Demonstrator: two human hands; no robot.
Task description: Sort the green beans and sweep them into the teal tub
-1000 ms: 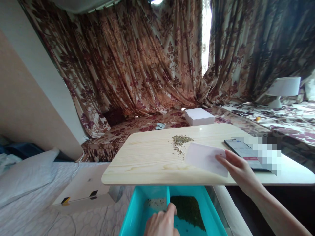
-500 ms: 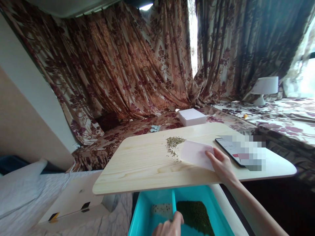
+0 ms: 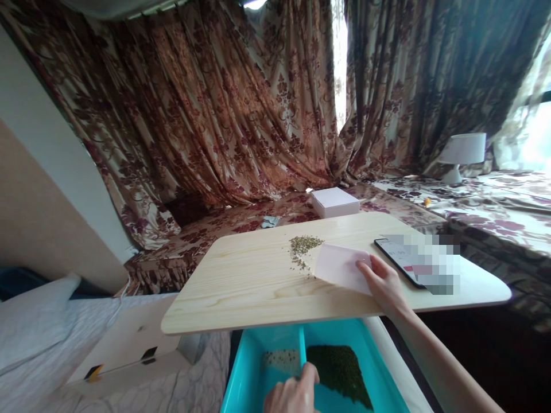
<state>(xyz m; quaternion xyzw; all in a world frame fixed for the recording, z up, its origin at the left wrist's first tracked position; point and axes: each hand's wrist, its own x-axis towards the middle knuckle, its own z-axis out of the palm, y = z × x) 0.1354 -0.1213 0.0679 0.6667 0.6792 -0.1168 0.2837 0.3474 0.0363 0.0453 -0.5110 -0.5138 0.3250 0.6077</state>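
Right hand [image 3: 384,283] holds white card [image 3: 340,267] beside grain pile [image 3: 305,245]

Nearest: left hand [image 3: 293,394], fingers curled at the divider [image 3: 302,344] of the teal bin [image 3: 246,370]; gripping it or just resting, can't tell. Bin's right compartment has a dark green heap [image 3: 338,370], left one a light speckled patch [image 3: 282,359]. Bin sits lower, at the near edge of the worktop [image 3: 228,289]. Up on top, right hand pinches the white card by its right end; card looks nearly flat, left edge right by the grain pile, contact unclear. Pile is loose, stragglers trailing toward the near side. Step looks like gathering grains with the card; next move probably calls for a low edge and light pressure so nothing scatters. Phone [image 3: 398,258] lies just right of that hand, partly pixelated. Beyond the worktop: white box [image 3: 334,201].
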